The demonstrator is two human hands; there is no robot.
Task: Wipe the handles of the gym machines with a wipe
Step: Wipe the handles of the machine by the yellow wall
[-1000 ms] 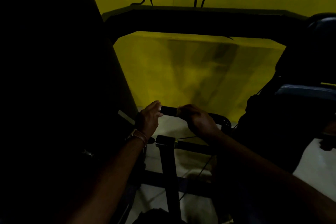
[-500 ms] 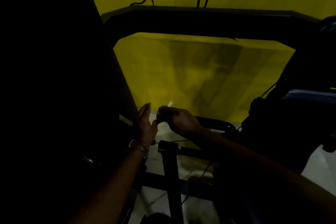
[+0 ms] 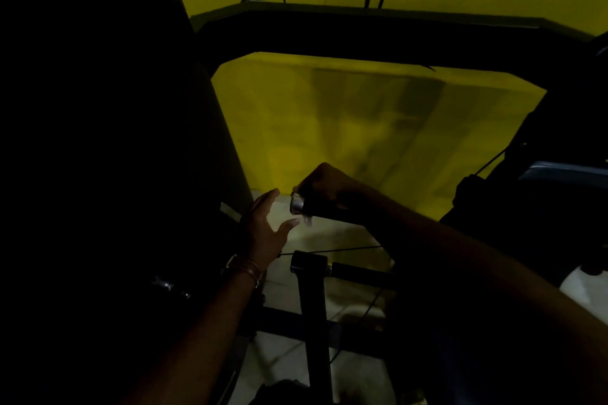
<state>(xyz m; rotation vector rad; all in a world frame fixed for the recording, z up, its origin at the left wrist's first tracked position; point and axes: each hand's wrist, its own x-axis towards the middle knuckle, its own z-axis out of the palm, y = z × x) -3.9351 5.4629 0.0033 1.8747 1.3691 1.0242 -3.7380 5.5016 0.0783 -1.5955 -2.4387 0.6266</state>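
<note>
Now, head view, with our reading of each item in turn.

Right hand: our right hand (image 3: 329,189) is curled around the end of the handle (image 3: 297,204), fingers clenched over it, with the metal end cap showing just past the knuckles.

Wipe: a small pale scrap, probably the wipe (image 3: 307,220), hangs just under that hand; it is too blurred and dark for us to be sure how it is held.

Left hand: our left hand (image 3: 266,223) hovers just beside the handle's end, fingers straight and spread, touching nothing; a bracelet (image 3: 245,268) sits on the wrist.

Where the handle sits: in front of the yellow wall (image 3: 329,115), above the dark machine frame (image 3: 312,306) and the pale floor (image 3: 286,368).

How it will handle: we judge the handle stiff and fixed to the machine, so it will not give under pressure; the metal cap looks smooth and likely slippery.

The wipe, as we judge it: light, soft and limp, easily bunched or dropped.

Where to hold: we would wrap the wipe around the bar and grip through it, palm over the top.
</note>
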